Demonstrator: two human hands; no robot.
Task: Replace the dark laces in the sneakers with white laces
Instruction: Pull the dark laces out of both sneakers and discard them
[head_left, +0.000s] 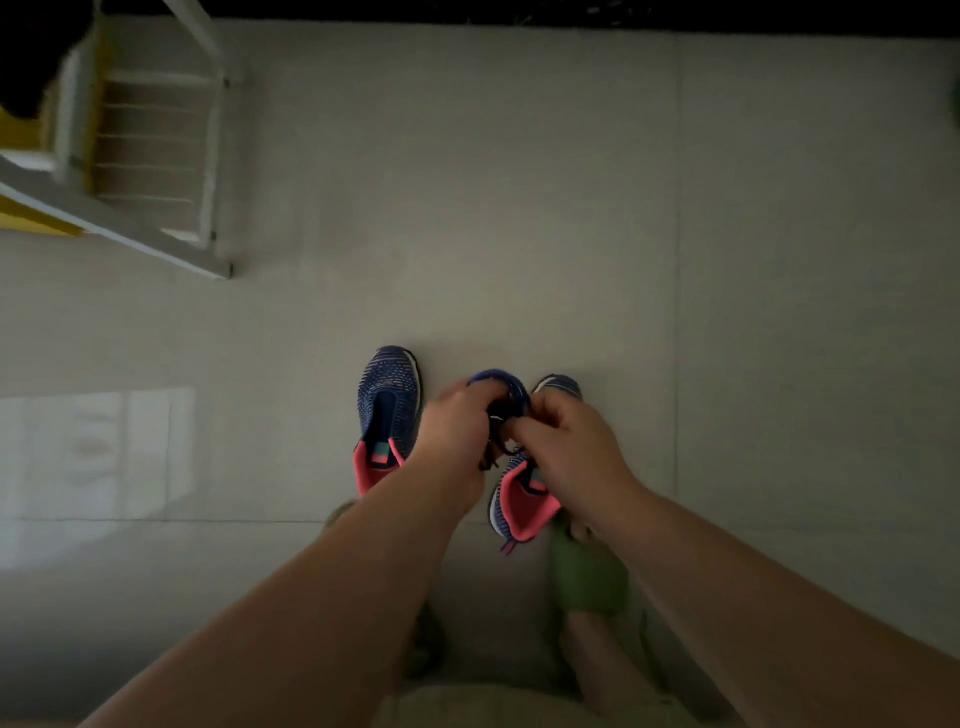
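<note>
Two sneakers lie on the floor (519, 208), long axes running away from the person, toes far. Left sneaker (388, 410) has no lace. Right sneaker (524, 499) is partly hidden by both hands. Left hand (457, 431) and right hand (566, 447) curl fingers round a bundled dark lace (501, 395) above it. Green slipper (584, 577) near its heel. Stool (150, 156) far left.

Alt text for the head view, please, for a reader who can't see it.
Both hands, left hand and right hand, hold a coil of dark lace above two blue-and-pink sneakers: left sneaker, right sneaker, on a pale floor. A white ladder lies far left.
</note>
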